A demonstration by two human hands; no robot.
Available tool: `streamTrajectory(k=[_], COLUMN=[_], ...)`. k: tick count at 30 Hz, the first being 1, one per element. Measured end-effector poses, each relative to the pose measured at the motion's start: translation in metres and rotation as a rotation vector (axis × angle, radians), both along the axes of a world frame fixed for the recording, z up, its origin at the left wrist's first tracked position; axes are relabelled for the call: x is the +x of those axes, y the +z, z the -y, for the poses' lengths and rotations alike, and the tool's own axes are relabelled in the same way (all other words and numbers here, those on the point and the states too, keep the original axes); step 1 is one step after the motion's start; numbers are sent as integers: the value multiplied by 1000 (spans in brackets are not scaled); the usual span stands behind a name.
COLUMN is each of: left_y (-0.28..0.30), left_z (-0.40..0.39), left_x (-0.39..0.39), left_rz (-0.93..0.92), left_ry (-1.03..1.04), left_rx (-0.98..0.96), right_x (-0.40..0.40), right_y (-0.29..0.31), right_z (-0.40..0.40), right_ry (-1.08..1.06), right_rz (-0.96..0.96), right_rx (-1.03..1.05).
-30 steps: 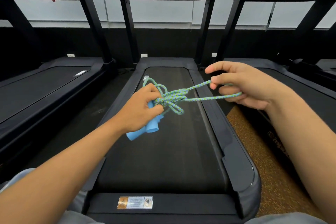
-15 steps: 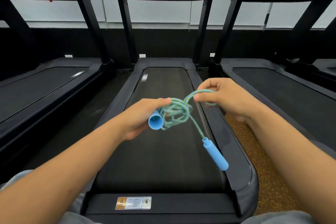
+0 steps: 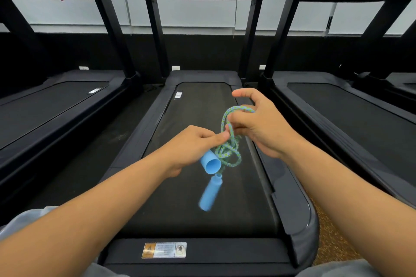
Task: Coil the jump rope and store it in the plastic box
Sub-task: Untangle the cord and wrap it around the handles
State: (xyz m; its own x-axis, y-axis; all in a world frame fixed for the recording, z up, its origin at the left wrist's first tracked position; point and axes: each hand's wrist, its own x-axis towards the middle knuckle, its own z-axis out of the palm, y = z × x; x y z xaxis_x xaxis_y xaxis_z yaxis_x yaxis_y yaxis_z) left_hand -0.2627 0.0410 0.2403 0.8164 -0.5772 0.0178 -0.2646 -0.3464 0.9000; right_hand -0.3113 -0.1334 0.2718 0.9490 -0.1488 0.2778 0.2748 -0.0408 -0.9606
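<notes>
The jump rope is a green-and-blue braided cord with two light blue handles, bunched into loose coils in the air above the middle treadmill. My left hand grips one blue handle together with the coils. My right hand pinches a loop of the cord just above and to the right of the bundle. The second blue handle dangles below the bundle, blurred by motion. No plastic box is in view.
A black treadmill lies straight ahead with a warning sticker at its near end. More treadmills stand to the left and right. Speckled brown floor shows at the lower right. My knees sit at the bottom edge.
My right hand has come in from the right and lifted a cord loop above the bundle. The free handle dropped out and has swung from the right to below my left hand.
</notes>
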Motion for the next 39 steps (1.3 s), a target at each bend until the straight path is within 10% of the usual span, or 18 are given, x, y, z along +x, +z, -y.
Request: streamTrajectory(k=[10,20,30,39], left_y=[-15,8,25,24], left_z=[7,2,-21,-29], left_x=[-6,-9,14,19], left_rz=[158,-334,-515,-521], left_ry=[34,17,-11,22], left_rx=[282,-403,-769,-808], right_x=[-7,14,-12,-10], right_y=[30,-26,-111,-92], right_z=[14,61,17,3], right_ry=[78,-91,784,469], right_rz=[66,-31,-548,-342], right_rx=[352,53,-145,-195])
